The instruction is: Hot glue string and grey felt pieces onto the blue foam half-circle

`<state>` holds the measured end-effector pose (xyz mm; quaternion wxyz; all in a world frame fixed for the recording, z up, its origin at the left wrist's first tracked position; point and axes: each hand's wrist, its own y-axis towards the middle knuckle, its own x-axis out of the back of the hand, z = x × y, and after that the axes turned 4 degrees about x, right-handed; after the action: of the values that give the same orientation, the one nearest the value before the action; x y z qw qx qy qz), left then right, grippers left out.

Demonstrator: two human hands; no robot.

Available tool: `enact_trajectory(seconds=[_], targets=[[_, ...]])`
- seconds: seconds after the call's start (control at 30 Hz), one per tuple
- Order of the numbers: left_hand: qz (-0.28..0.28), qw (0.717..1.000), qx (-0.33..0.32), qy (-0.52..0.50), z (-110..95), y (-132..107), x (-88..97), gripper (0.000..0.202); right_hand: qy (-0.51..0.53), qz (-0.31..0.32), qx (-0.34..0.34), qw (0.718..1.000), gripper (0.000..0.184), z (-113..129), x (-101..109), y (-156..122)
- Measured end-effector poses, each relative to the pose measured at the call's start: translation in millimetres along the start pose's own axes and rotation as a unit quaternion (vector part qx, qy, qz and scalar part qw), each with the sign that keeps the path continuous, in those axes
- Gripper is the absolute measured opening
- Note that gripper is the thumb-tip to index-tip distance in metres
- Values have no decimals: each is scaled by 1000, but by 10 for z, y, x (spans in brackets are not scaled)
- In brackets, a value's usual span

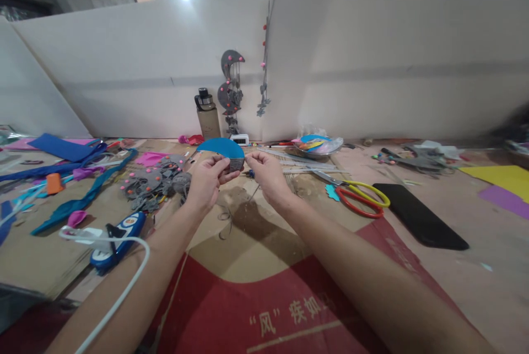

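Observation:
My left hand [209, 177] is closed on a blue rounded felt-like piece [223, 147], with the thumb on its lower edge. A small grey piece [237, 164] shows just under the blue one, beside the fingertips. My right hand [266, 175] is pinched at the right edge of these pieces; what lies between its fingertips is too small to make out. A thin grey strand [253, 194] hangs below the right hand, and a loose curl of grey cord [224, 221] lies on the cardboard under both hands.
Scissors [359, 199] with red and yellow handles lie right, beside a black phone-like slab [419, 216]. Grey decorated pieces [155, 180] are heaped left, near a blue device [118, 241] and white cable [142, 263]. A bottle [208, 119] stands by the white wall [372, 56].

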<state>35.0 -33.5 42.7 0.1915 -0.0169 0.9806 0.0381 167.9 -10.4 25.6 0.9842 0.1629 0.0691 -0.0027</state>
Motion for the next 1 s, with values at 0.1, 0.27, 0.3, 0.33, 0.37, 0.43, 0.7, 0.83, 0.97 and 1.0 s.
enact_trajectory(seconds=[0.1, 0.27, 0.3, 0.33, 0.37, 0.43, 0.7, 0.83, 0.97, 1.0], targets=[[-12, 1000, -4, 3, -8, -1, 5, 22, 6, 3, 4, 1000, 23, -1, -13, -8], [7, 1000, 2, -9, -35, 2, 20, 18, 55, 32, -19, 998, 21, 41, -27, -35], [9, 1000, 7, -15, -40, 4, 21, 17, 75, 38, -32, 996, 21, 53, -27, -41], [10, 1000, 13, -22, -44, 6, 21, 16, 97, 44, -45, 993, 21, 63, -27, -45], [12, 999, 18, -28, -48, 10, 21, 15, 120, 49, -59, 990, 21, 72, -27, -49], [18, 999, 30, -37, -55, 17, 22, 12, 161, 59, -82, 982, 23, 82, -25, -50], [23, 996, 68, -55, -61, 53, 48, 5, 213, 67, -114, 968, 29, 73, -33, -43], [20, 997, 64, -47, -56, 60, 47, 3, 237, 72, -126, 961, 27, 58, -32, -40], [40, 997, 58, -34, -38, 62, 39, 4, 255, 69, -131, 955, 26, 38, -14, -14], [42, 997, 58, -33, -32, 63, 38, 5, 257, 66, -132, 955, 26, 34, -9, -8]])
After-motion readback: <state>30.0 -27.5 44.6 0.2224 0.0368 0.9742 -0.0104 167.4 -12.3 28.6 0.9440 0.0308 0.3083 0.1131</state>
